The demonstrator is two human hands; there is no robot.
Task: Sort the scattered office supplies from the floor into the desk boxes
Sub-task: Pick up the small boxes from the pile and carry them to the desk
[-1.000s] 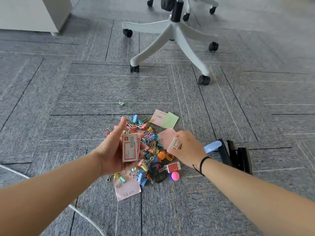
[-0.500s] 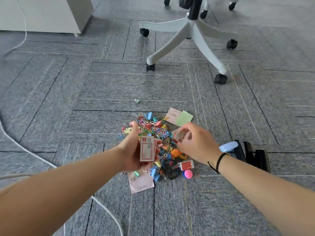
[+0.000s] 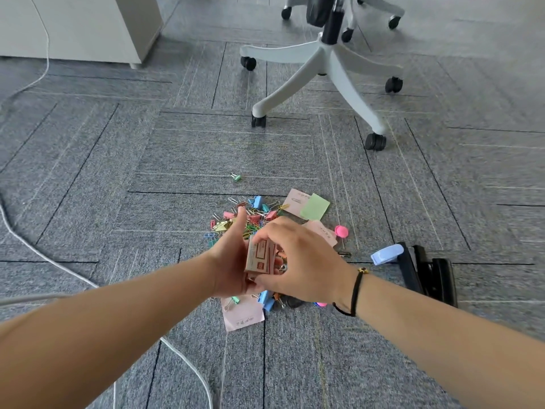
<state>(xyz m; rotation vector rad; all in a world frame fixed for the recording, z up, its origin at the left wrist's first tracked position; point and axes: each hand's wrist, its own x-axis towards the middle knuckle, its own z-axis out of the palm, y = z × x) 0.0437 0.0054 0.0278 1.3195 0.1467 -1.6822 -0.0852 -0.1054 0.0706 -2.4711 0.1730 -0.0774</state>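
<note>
Both hands are meeting just above the heap of supplies: the left hand [image 3: 228, 262] is cupping a small stack of staple boxes [image 3: 260, 258] with its thumb raised, and the right hand [image 3: 298, 261] is pinching the top and bottom edges of the same stack. Held this way, the boxes are probably sliding against each other easily, so a loose squeeze could be letting one slip and drop back into the pile of binder clips and paper clips [image 3: 250, 215] directly beneath. A fall there might also be scattering the clips further across the floor.

Under the wrists, a pink sticky note [image 3: 242, 318] is lying on the grey carpet tiles [image 3: 206, 149], and a white cable [image 3: 188, 361] is snaking along the left. To the right, a black hole punch [image 3: 427, 278] is resting beside a pale blue stapler [image 3: 386, 254]. Beyond the pile, a green sticky note [image 3: 315, 206] is overlapping a pink one, and a lone green binder clip [image 3: 236, 177] is sitting apart. Farther off, a white office chair base [image 3: 324, 72] on castors is standing, with a pale cabinet [image 3: 88, 28] at the far left. No desk boxes are showing.
</note>
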